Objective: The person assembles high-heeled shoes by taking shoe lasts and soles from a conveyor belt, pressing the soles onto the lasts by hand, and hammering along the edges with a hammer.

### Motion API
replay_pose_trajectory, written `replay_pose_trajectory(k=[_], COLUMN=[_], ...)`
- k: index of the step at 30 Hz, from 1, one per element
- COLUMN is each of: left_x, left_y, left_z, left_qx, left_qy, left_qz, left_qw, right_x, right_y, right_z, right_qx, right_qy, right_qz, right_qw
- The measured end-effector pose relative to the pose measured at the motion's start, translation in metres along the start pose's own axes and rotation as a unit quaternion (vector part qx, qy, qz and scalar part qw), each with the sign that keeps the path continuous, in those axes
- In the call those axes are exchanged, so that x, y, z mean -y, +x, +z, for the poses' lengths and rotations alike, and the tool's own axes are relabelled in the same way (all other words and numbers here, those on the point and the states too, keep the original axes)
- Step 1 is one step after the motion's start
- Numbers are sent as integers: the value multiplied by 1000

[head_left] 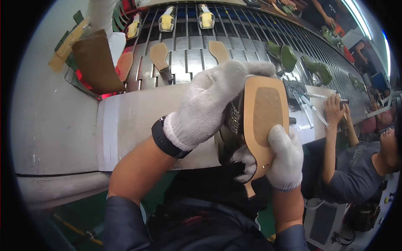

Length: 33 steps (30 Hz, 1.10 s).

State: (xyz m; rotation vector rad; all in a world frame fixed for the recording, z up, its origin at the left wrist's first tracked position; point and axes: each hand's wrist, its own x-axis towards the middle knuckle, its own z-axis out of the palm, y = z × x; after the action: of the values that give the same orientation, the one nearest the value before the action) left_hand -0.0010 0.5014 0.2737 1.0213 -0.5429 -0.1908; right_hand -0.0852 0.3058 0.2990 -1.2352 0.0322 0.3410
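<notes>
shoe [269,111] is a bit R of ctr, btwn L hand [213,98] at its upper left n R hand [287,159] at its lower right. conveyor [182,77] behind, across the top, w/ loose soles [159,56] upper mid. co-worker [356,171] lower R.

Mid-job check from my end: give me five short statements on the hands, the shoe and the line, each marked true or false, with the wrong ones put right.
1. The left hand and the right hand both wear white gloves. True.
2. The person's watch is on the right wrist. False: the black watch is on the left wrist.
3. Both hands are on one shoe. True.
4. That shoe's sole is turned away from the camera. False: the tan sole faces the camera.
5. Green shoes are on the metal conveyor. True.
</notes>
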Motion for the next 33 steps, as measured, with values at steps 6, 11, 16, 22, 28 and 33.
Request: replay_pose_trajectory(k=[6,11,16,22,28,33], left_x=[7,12,0,-9,-40,-50], left_y=[5,3,-14,-52,-101,-108], left_z=[-1,-9,-12,-5,22,21], left_qx=[-19,16,67,24,-114,-158], left_qy=[-50,-1,46,108,87,76], left_qz=[30,48,67,102,18,2], left_qw=[998,999,994,989,989,985], right_x=[-1,0,2,-8,-16,-35], right_y=[7,9,4,-23,-36,-31], right_z=[-2,2,8,17,22,29], right_qx=[-28,-44,-59,17,95,99], right_qy=[-45,-92,-115,-135,-256,-288], right_qz=[-43,-62,-62,-28,-33,-154], right_qw=[998,993,990,990,961,940])
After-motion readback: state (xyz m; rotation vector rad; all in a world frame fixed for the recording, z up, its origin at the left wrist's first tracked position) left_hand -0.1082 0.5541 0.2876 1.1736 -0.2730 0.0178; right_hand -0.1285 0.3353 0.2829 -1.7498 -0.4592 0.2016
